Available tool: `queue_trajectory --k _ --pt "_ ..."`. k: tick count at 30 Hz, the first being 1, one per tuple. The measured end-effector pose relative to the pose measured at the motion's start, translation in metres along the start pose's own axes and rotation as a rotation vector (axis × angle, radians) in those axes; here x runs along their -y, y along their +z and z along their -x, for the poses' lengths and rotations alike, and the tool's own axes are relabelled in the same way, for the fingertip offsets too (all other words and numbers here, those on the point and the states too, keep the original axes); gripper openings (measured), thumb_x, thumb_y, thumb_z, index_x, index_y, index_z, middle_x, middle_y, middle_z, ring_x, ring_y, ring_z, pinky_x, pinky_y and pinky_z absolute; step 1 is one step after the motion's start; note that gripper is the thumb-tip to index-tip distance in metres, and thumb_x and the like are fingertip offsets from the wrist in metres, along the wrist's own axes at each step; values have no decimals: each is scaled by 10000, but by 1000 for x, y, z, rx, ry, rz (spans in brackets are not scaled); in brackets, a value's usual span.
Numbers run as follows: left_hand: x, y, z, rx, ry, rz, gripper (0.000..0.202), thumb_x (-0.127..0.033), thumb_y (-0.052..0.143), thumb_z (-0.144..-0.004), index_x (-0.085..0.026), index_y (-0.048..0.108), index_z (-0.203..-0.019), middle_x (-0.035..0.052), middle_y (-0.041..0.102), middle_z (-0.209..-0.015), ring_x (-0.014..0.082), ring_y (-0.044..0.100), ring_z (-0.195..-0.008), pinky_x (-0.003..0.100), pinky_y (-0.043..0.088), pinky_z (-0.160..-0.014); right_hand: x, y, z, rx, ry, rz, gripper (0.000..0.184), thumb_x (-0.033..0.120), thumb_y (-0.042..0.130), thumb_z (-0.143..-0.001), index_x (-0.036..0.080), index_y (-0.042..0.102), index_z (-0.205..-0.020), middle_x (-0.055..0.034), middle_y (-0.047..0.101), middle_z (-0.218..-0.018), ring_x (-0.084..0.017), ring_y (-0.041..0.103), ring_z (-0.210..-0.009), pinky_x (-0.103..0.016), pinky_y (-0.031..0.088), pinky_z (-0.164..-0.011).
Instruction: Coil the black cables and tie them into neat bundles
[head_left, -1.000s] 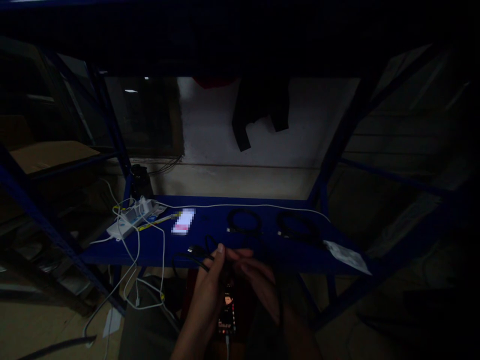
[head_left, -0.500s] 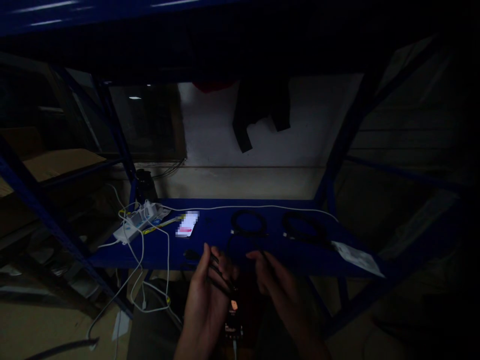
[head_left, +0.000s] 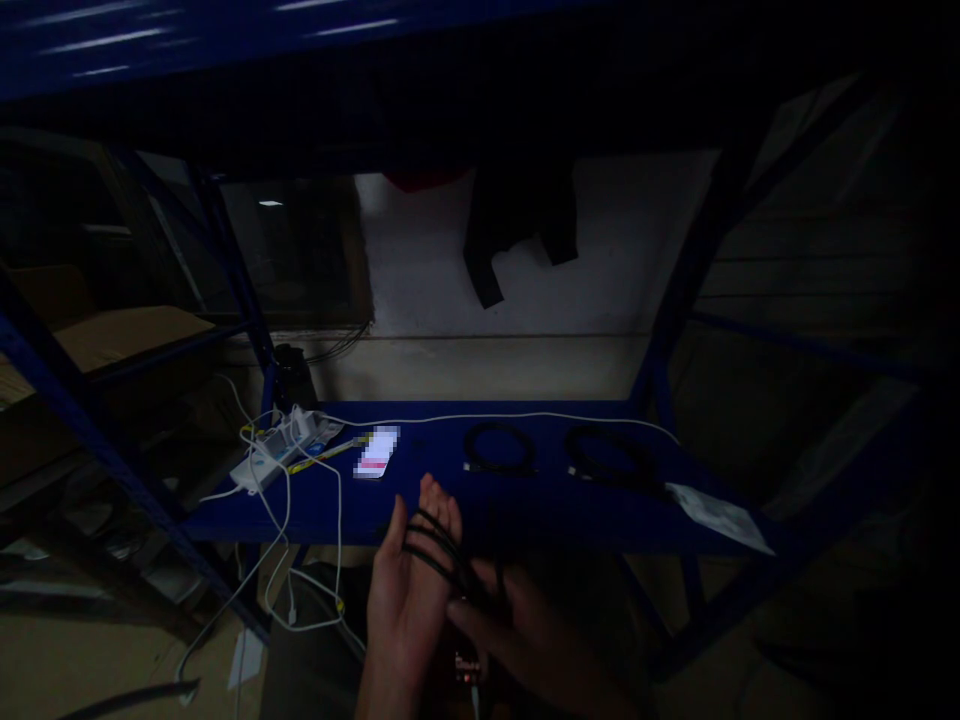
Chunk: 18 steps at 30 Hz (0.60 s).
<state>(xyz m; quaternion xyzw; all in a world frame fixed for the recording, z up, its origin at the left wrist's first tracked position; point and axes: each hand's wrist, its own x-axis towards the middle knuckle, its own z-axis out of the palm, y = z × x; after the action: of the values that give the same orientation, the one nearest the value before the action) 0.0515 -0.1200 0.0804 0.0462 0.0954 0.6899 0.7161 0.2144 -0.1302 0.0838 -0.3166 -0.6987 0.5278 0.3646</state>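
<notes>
Several loops of a black cable lie across the palm and fingers of my left hand, which is turned palm up with the thumb raised at the side. My right hand is bent around the lower right part of the loops, close beside the left palm. Its far fingers are dark and partly hidden. Below the hands, a small dark device with lit spots and a white lead shows in part. Two more coiled black cables, a left coil and a right coil, lie on the blue shelf.
On the shelf's left side are a white power strip with tangled white cords and a phone with a lit screen. A clear plastic bag lies at the right edge. Blue posts frame the shelf. Dark clothing hangs behind.
My right hand has moved left and down, to the cable loops at the left hand. My left hand's fingers have straightened, and the loops now spread across them.
</notes>
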Motion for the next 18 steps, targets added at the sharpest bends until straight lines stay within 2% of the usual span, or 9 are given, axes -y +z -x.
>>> queue_trajectory --k 1,3,5,8,10,12,14,16,18 --pt "-2 -1 -1 48 -13 -35 317 -335 499 -1094 -210 730 -1272 110 761 -1274 203 677 -1318 360 521 -1171 -4 0 -1 -39 23 24 340 544 716 -941 274 774 -1140 -36 788 -948 -276 752 -905 -408 628 -851" --pt "-4 -2 0 120 -74 -108 422 -422 503 -1080 -178 677 -1377 140 683 -1443 233 557 -1470 382 464 -1231 -13 -2 -3 -103 63 20 377 607 615 -994 246 721 -966 -8 708 -743 -201 689 -671 -316 585 -653" --pt "-5 -6 5 140 -154 -179 511 -488 511 -1067 -107 679 -1364 189 633 -1503 259 513 -1510 385 412 -1272 -21 -6 -6 -146 104 -70 479 689 568 -992 231 624 -864 38 569 -584 -137 546 -471 -253 455 -470" --pt "-7 -16 22 162 -173 -347 624 -570 541 -1042 -49 685 -1354 244 611 -1512 314 533 -1490 432 366 -1301 -25 -15 -7 -262 135 -205 586 777 534 -965 220 539 -786 92 391 -513 -75 364 -365 -218 296 -391" --pt "-11 -21 37 168 -60 -586 641 -609 559 -1027 -98 677 -1397 233 633 -1492 358 583 -1434 521 397 -1271 -22 -21 -6 -353 141 -239 633 811 542 -939 214 513 -731 96 352 -511 -60 335 -369 -210 266 -392" --pt "-17 -19 48 163 141 -968 530 -561 641 -1006 -195 703 -1385 184 690 -1427 368 642 -1351 569 441 -1219 -19 -23 -4 -393 206 -247 677 864 547 -893 213 514 -712 96 332 -494 -58 312 -371 -207 234 -382" --pt "-24 -8 52 199 385 -1373 488 -462 783 -932 -292 708 -1383 123 674 -1459 364 591 -1401 576 396 -1249 -17 -20 -2 -391 308 -245 707 912 572 -829 212 539 -730 89 354 -496 -57 297 -379 -205 200 -373" --pt "-29 8 48 339 530 -1672 731 -437 905 -812 -366 625 -1484 85 560 -1592 375 423 -1540 596 293 -1304 -14 -13 2 -347 369 -260 733 940 611 -765 211 545 -725 75 393 -522 -55 297 -397 -207 187 -375" --pt "-32 23 37 500 490 -1828 948 -460 953 -741 -391 513 -1578 82 486 -1654 374 349 -1582 596 285 -1307 -11 -7 6 -288 376 -290 739 942 652 -724 211 549 -720 59 433 -562 -62 339 -428 -209 205 -388"
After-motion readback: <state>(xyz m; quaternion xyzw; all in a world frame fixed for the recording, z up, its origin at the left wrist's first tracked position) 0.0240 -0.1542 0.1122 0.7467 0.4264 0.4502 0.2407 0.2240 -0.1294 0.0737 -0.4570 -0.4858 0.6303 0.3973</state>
